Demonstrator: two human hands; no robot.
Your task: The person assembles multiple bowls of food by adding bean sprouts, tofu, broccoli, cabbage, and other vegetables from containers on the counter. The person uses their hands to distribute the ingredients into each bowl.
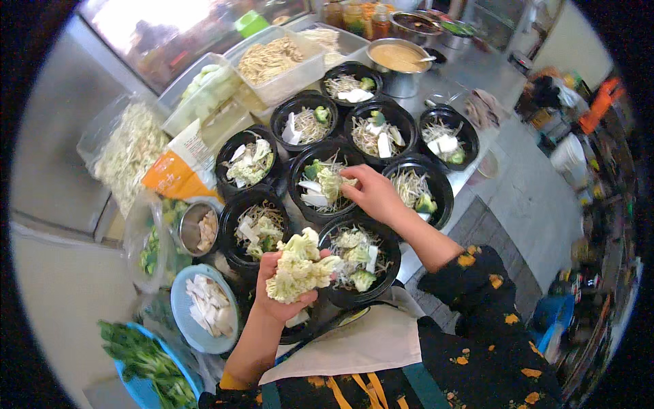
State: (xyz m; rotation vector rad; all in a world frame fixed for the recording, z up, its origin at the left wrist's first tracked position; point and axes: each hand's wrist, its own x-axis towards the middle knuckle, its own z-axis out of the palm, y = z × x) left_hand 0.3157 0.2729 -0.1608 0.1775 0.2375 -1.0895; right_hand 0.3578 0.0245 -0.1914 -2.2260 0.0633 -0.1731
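Note:
My left hand point(286, 291) holds a bunch of cauliflower florets point(301, 268) above the nearest black bowls. With thumb and fingers, my right hand point(375, 194) grips a cauliflower floret point(331, 181) over the middle black bowl point(301, 204), which contains bean sprouts, broccoli and white slices. Several more black bowls stand close around it. Cauliflower lies in the bowl at the lower right point(391, 276), the left bowl point(230, 209) and the upper left bowl point(220, 153). The bowls at the back and right hold bean sprouts with broccoli, and white pieces show in most.
At left are a plastic bag of cauliflower point(133, 143), a bag of broccoli point(150, 255), a metal bowl point(185, 237) and a light blue basket point(179, 312). Leafy greens point(148, 363) fill another blue basket. Behind stand plastic tubs point(301, 71) and a steel pot point(401, 82) with a spoon.

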